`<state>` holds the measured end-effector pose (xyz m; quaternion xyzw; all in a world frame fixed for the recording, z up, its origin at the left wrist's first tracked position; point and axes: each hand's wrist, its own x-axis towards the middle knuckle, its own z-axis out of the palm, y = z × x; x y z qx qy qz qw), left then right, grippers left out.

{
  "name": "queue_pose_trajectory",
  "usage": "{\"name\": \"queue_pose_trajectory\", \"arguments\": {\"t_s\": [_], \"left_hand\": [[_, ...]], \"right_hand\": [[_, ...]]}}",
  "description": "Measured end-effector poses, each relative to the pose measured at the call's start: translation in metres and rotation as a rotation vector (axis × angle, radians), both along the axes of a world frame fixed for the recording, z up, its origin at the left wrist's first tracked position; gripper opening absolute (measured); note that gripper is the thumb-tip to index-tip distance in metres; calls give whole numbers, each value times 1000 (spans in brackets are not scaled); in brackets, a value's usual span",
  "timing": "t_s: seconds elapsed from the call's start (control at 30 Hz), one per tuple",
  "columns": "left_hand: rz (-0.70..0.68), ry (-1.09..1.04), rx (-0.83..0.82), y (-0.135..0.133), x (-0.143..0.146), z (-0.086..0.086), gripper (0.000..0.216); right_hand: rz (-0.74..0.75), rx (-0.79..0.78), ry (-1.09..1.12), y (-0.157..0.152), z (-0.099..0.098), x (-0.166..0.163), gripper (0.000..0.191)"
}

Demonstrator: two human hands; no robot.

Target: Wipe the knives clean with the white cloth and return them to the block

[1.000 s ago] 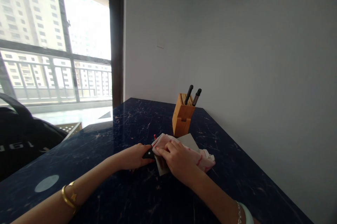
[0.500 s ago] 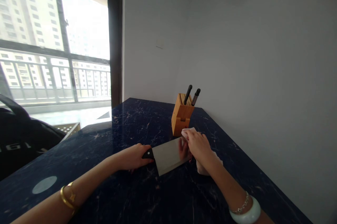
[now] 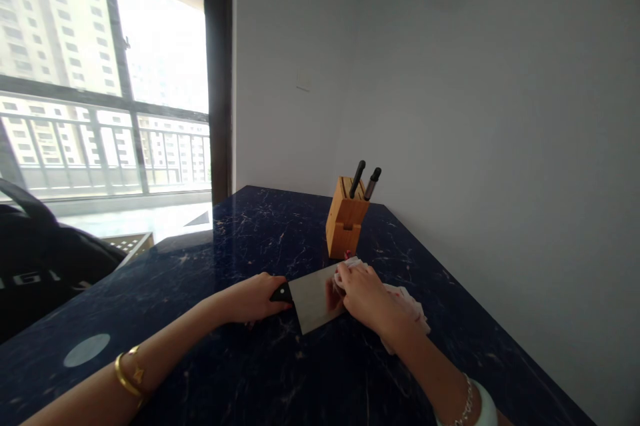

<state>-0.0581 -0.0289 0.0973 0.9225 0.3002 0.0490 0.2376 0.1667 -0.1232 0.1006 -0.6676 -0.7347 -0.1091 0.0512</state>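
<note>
A cleaver (image 3: 313, 295) with a wide steel blade and black handle lies flat on the dark blue marble table (image 3: 240, 239). My left hand (image 3: 255, 299) is closed around its handle and holds it down. My right hand (image 3: 367, 296) presses a white cloth with red print (image 3: 407, 303) onto the blade's right half, fingers curled over the cloth. Part of the blade is hidden under the cloth and hand.
A wooden knife block (image 3: 345, 225) with two black-handled knives stands just behind the cleaver, near the grey wall. A black bag (image 3: 45, 259) sits at the left edge. A white round spot (image 3: 87, 349) marks the table near my left forearm. A window fills the left.
My right hand with the cloth slid right along the blade from beside the handle, uncovering the steel, then came back a little to the left. My left hand stayed on the handle.
</note>
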Motion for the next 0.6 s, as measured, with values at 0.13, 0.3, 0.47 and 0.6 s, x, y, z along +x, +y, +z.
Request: {"name": "queue_pose_trajectory", "arguments": {"t_s": [0.13, 0.3, 0.47, 0.6], "left_hand": [[-4, -15, 53, 1, 1, -2, 32], [-5, -24, 92, 2, 2, -4, 30], [-4, -17, 110, -2, 1, 0, 29], [5, -8, 96, -2, 1, 0, 30]], "right_hand": [[164, 44, 42, -2, 1, -17, 39], [301, 37, 72, -9, 4, -35, 32], [387, -56, 95, -18, 10, -46, 23], [369, -136, 64, -21, 16, -42, 18]]}}
